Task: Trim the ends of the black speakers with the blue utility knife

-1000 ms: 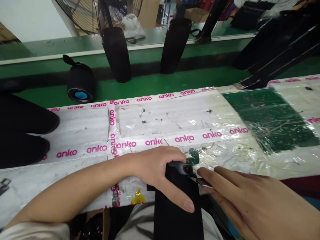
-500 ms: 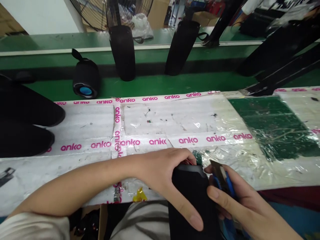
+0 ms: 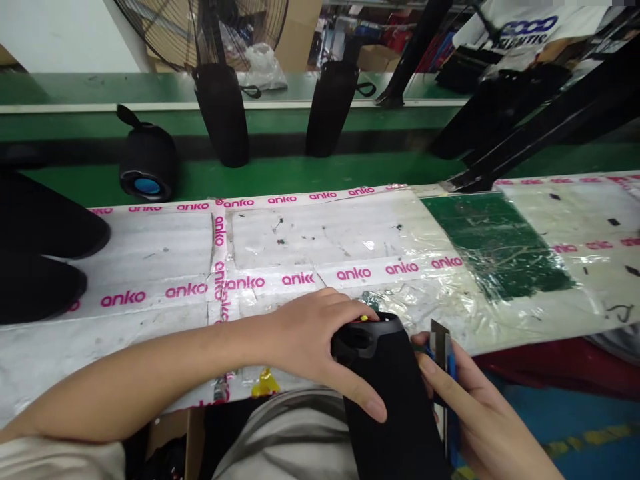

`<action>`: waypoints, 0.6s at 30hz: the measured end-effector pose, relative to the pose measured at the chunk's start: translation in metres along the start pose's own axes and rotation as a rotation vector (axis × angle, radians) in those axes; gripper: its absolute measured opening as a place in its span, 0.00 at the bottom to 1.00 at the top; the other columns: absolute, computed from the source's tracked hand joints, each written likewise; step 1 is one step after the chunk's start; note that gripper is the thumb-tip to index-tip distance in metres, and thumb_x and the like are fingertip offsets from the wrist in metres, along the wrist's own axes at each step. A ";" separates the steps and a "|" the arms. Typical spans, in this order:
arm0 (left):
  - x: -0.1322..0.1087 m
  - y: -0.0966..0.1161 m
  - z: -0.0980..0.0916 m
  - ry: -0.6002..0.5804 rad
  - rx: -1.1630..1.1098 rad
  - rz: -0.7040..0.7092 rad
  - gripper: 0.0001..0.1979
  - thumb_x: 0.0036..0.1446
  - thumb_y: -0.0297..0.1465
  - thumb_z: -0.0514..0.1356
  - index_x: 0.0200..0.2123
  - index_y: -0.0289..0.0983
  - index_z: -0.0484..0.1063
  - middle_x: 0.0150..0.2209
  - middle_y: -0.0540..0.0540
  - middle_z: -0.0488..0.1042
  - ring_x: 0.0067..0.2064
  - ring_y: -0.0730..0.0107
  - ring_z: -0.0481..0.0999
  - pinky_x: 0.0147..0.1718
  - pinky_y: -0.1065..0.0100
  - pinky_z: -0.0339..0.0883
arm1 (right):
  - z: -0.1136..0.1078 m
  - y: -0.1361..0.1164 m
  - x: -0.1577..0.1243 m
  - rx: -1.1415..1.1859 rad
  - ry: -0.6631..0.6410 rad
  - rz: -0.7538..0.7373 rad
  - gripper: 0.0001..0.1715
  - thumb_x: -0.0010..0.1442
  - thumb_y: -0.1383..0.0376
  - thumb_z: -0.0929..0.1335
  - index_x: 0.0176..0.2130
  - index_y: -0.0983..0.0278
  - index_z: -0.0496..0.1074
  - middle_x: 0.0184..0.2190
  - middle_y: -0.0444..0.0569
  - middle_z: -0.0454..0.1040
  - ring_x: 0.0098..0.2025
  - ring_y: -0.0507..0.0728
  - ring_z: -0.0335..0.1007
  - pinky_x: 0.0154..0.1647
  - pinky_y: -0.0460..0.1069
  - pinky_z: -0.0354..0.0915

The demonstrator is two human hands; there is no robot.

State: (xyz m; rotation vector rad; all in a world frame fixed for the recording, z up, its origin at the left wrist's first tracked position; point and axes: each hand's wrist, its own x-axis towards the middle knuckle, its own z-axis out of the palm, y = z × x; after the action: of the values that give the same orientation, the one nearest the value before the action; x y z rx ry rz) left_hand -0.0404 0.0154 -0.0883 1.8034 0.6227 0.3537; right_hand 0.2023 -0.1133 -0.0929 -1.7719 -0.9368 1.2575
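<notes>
My spread left hand holds the black speaker, long axis toward me; my right hand pinches a blue-handled knife (blade up) just beside it.

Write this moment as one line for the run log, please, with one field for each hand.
left hand: grips top of black cylindrical speaker | right hand: holds blue-handled cutter, blade up, beside speaker | surface: anko-taped bench

The speaker is matte black, the knife beside it blue-handled with a grey blade — the tape on the bench is white with repeating magenta lettering, next to a dark green mat.
</notes>
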 end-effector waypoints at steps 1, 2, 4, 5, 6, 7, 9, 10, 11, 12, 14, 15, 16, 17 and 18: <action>0.000 0.000 0.001 0.005 0.003 -0.009 0.44 0.41 0.66 0.76 0.52 0.42 0.78 0.47 0.40 0.79 0.51 0.45 0.76 0.55 0.46 0.70 | -0.001 0.000 -0.002 0.012 0.016 0.022 0.26 0.69 0.40 0.73 0.57 0.50 0.75 0.34 0.44 0.77 0.31 0.59 0.73 0.28 0.51 0.71; 0.000 0.000 0.002 0.010 0.006 -0.022 0.43 0.41 0.66 0.76 0.51 0.42 0.78 0.48 0.40 0.79 0.52 0.43 0.76 0.55 0.45 0.70 | -0.002 -0.001 -0.005 0.018 0.029 0.031 0.28 0.66 0.38 0.74 0.57 0.50 0.75 0.36 0.44 0.78 0.34 0.59 0.74 0.31 0.50 0.72; -0.001 0.001 0.003 0.013 0.012 -0.049 0.43 0.40 0.67 0.75 0.49 0.42 0.79 0.49 0.39 0.79 0.53 0.41 0.76 0.55 0.44 0.71 | -0.005 -0.002 -0.009 0.014 0.040 0.017 0.36 0.59 0.35 0.78 0.57 0.50 0.75 0.37 0.44 0.77 0.37 0.60 0.73 0.37 0.50 0.73; -0.001 0.002 0.003 0.014 0.013 -0.060 0.44 0.39 0.67 0.75 0.49 0.42 0.79 0.50 0.38 0.79 0.54 0.39 0.76 0.56 0.43 0.71 | -0.007 -0.003 -0.010 0.006 0.041 0.007 0.40 0.55 0.35 0.80 0.57 0.51 0.75 0.36 0.44 0.76 0.37 0.60 0.73 0.38 0.50 0.73; -0.002 0.003 0.003 0.017 0.017 -0.069 0.45 0.39 0.68 0.75 0.50 0.41 0.79 0.52 0.37 0.79 0.56 0.37 0.76 0.57 0.41 0.71 | -0.008 -0.004 -0.011 -0.004 0.040 0.000 0.42 0.53 0.36 0.81 0.57 0.52 0.74 0.35 0.44 0.75 0.37 0.60 0.72 0.37 0.51 0.72; -0.002 0.003 0.003 0.020 0.020 -0.078 0.48 0.38 0.68 0.75 0.54 0.40 0.78 0.55 0.35 0.79 0.58 0.35 0.76 0.59 0.39 0.70 | -0.009 -0.004 -0.011 -0.011 0.040 0.000 0.43 0.52 0.37 0.82 0.58 0.52 0.74 0.35 0.44 0.75 0.36 0.61 0.72 0.37 0.51 0.72; -0.004 0.003 0.003 0.006 0.012 -0.091 0.58 0.38 0.66 0.76 0.66 0.40 0.71 0.64 0.30 0.74 0.64 0.29 0.73 0.64 0.33 0.67 | -0.011 -0.002 -0.010 -0.005 0.041 0.014 0.43 0.54 0.39 0.82 0.60 0.52 0.73 0.37 0.45 0.77 0.39 0.62 0.75 0.38 0.51 0.73; -0.005 0.002 0.002 -0.008 0.001 -0.090 0.64 0.38 0.65 0.77 0.73 0.40 0.64 0.69 0.28 0.70 0.67 0.27 0.70 0.66 0.31 0.65 | -0.013 -0.001 -0.008 0.012 0.043 0.022 0.42 0.55 0.40 0.82 0.60 0.52 0.74 0.40 0.47 0.79 0.42 0.63 0.76 0.41 0.51 0.74; -0.006 0.000 0.002 -0.022 -0.012 -0.082 0.70 0.37 0.63 0.78 0.77 0.41 0.56 0.72 0.27 0.65 0.70 0.25 0.68 0.67 0.30 0.63 | -0.014 0.001 -0.005 0.038 0.042 0.029 0.41 0.55 0.40 0.82 0.60 0.52 0.74 0.42 0.47 0.80 0.44 0.62 0.77 0.42 0.51 0.74; -0.006 -0.001 0.002 -0.028 -0.026 -0.069 0.73 0.37 0.62 0.79 0.79 0.41 0.51 0.75 0.26 0.61 0.72 0.25 0.66 0.68 0.29 0.62 | -0.016 0.002 -0.002 0.070 0.038 0.035 0.39 0.56 0.41 0.81 0.59 0.51 0.74 0.43 0.47 0.81 0.44 0.62 0.78 0.41 0.51 0.74; -0.006 -0.004 0.004 -0.001 -0.057 -0.043 0.73 0.38 0.60 0.80 0.79 0.42 0.49 0.75 0.26 0.62 0.72 0.26 0.67 0.69 0.31 0.62 | -0.018 0.006 0.004 0.132 0.015 0.042 0.33 0.59 0.43 0.80 0.58 0.50 0.75 0.43 0.47 0.81 0.39 0.61 0.79 0.36 0.51 0.74; -0.005 -0.005 0.005 0.027 -0.067 -0.041 0.70 0.39 0.60 0.79 0.78 0.41 0.52 0.74 0.27 0.64 0.71 0.27 0.68 0.69 0.32 0.63 | -0.020 0.007 0.007 0.154 -0.002 0.039 0.30 0.61 0.44 0.78 0.57 0.50 0.75 0.41 0.47 0.81 0.36 0.60 0.79 0.33 0.52 0.74; -0.005 -0.006 0.007 0.053 -0.072 -0.048 0.67 0.41 0.60 0.79 0.76 0.41 0.55 0.72 0.27 0.67 0.70 0.28 0.70 0.68 0.33 0.65 | -0.021 0.009 0.009 0.168 -0.020 0.029 0.27 0.63 0.44 0.77 0.57 0.49 0.75 0.40 0.47 0.81 0.34 0.61 0.79 0.31 0.53 0.74; -0.003 -0.006 0.009 0.077 -0.076 -0.060 0.63 0.42 0.61 0.78 0.74 0.41 0.59 0.69 0.28 0.70 0.68 0.29 0.71 0.67 0.33 0.66 | -0.022 0.011 0.011 0.168 -0.040 0.004 0.24 0.66 0.45 0.75 0.57 0.49 0.75 0.40 0.48 0.82 0.33 0.62 0.80 0.31 0.54 0.74; -0.002 -0.006 0.010 0.094 -0.076 -0.075 0.61 0.42 0.61 0.78 0.72 0.41 0.62 0.67 0.29 0.73 0.67 0.29 0.73 0.65 0.33 0.67 | -0.023 0.013 0.012 0.157 -0.058 -0.031 0.22 0.69 0.45 0.73 0.57 0.50 0.75 0.39 0.49 0.82 0.33 0.63 0.81 0.31 0.55 0.75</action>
State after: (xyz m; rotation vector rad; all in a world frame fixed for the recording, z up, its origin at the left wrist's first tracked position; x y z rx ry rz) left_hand -0.0382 0.0072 -0.0969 1.6942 0.7309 0.4073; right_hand 0.2289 -0.1123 -0.1046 -1.6016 -0.8702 1.3308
